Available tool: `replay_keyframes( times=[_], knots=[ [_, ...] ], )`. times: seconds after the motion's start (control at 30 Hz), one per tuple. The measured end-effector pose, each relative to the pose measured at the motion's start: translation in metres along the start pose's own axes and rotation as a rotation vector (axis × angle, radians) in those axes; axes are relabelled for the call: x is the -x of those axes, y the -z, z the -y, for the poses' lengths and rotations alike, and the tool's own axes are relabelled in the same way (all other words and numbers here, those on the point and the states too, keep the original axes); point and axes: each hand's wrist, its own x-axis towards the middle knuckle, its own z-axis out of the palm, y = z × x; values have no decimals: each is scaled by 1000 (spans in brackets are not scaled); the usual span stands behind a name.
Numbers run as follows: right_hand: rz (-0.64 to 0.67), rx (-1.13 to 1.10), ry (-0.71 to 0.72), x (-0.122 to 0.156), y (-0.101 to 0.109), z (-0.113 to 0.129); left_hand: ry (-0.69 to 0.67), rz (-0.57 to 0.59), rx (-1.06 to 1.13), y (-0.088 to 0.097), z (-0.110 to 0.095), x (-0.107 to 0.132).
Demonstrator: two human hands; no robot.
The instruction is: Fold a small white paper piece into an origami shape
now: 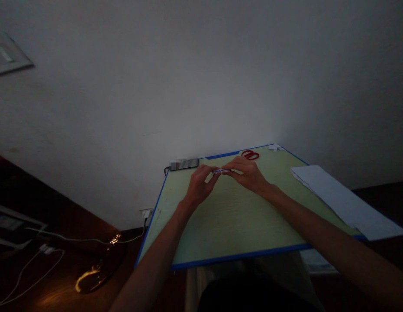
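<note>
Between my hands, above the far half of the table, is a small, thin folded piece of white paper. My left hand pinches its left end between thumb and fingers. The right end is pinched the same way by my right hand. My fingertips hide much of the paper, so its folds cannot be made out. Just beyond my right hand lies a pair of scissors with red handles; its blades are not visible.
The pale green table has blue edging and stands against a grey wall. A phone lies at its far left corner, crumpled paper scraps at the far right. White paper sheets overhang the right edge. A cable runs to a wall socket.
</note>
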Motion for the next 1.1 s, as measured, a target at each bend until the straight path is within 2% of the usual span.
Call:
replay_keyframes(
  times=[0.2, 0.47, 0.77, 1.1],
  knots=[
    [-34, 2, 12, -2, 1, 6, -26, -41, -59, 4, -2, -3],
    [0, 61, 60, -1, -2, 7, -98, -41, -60, 3, -2, -5],
    [7, 231, 15, -4, 1, 10, -50, -52, -74, 4, -4, -5],
    [30, 118, 59, -5, 0, 9, -63, -68, -72, 3, -7, -4]
  ],
)
